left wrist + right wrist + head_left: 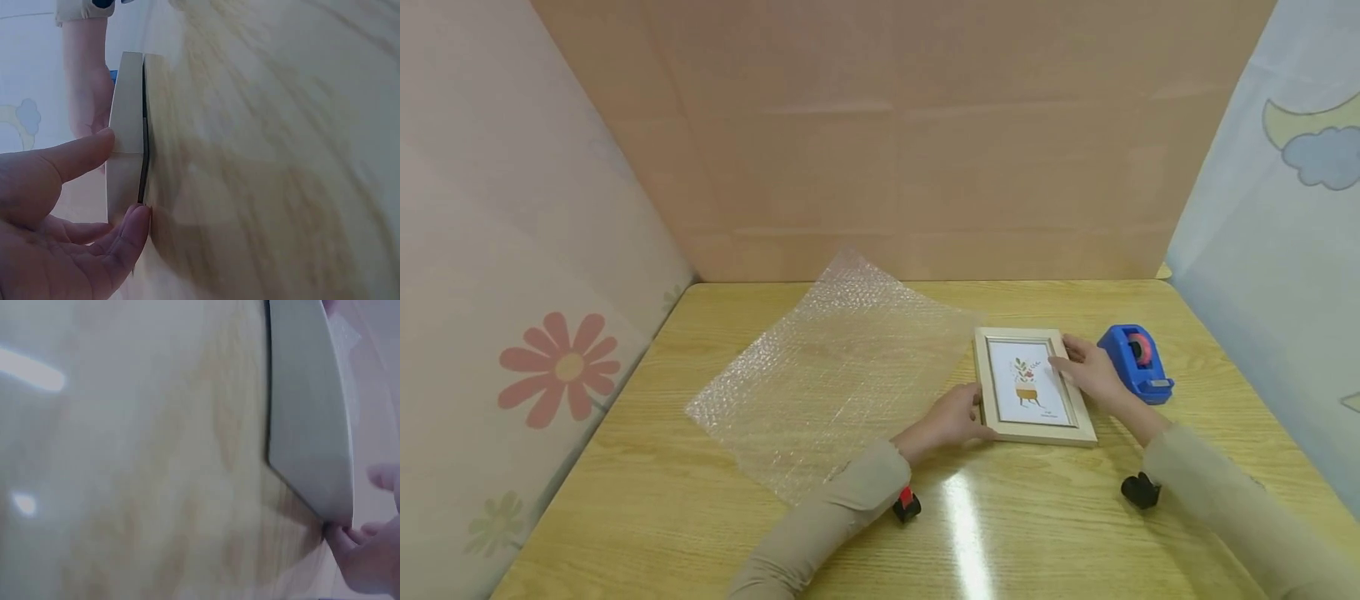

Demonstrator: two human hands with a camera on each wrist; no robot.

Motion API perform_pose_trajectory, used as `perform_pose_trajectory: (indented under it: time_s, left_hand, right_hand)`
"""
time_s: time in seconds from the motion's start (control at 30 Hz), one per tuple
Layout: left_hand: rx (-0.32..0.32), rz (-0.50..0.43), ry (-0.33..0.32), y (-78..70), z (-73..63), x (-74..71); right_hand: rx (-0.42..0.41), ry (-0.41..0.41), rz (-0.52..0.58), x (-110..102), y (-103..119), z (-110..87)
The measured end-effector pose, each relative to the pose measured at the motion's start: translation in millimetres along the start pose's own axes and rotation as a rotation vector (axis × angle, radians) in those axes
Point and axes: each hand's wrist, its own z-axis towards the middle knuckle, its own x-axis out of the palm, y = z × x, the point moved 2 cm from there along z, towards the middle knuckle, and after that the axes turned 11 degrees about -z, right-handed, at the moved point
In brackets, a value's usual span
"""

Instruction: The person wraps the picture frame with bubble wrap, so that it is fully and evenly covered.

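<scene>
— From the left, what does the scene show?
— A sheet of bubble wrap (835, 367) spread on the wooden bench (685, 533), its right corner just beside the far left corner of a picture frame (1028, 383); that side-by-side placing looks like the relation that counts
— Which hand is nearer the wrap?
— The left hand (953, 417), gripping the frame's left side toward the near end, thumb at the upper edge, fingers (135, 226) at the lower one
— And the frame itself?
— Face up between the hands, touched by both: directly right of the left fingers, left of the right ones. Its long axis runs near to far, the far end leaning slightly left; whether its underside rests fully on the wood cannot be told
— Farther right?
— The right hand (1093, 375) holds the far part of the right side, fingers (342, 545) curled beneath a corner, thumb over the face; just beyond, a blue tape dispenser (1135, 367) stands untouched
</scene>
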Motion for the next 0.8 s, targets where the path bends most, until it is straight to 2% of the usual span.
perform_pose_trajectory:
  time_s: [0.13, 0.37, 0.63, 0.8]
  left_hand:
    - [-0.001, 0.028, -0.002, 0.6, -1.4, -0.6]
    - [-0.034, 0.112, 0.022, 1.2, -2.1, 4.9]
    - [-0.075, 0.209, -0.032, 0.1, 1.2, 10.6]
    - [-0.132, 0.194, -0.05, -2.1, 1.4, 12.2]
  right_hand:
    - [-0.049, -0.004, -0.044, -5.9, -7.4, 13.6]
    - [-0.072, 0.046, -0.081, -12.6, -21.2, 26.7]
    - [-0.071, 0.118, -0.079, -14.6, -25.1, 34.9]
    - [-0.04, 0.106, -0.043, -14.4, -23.0, 31.4]
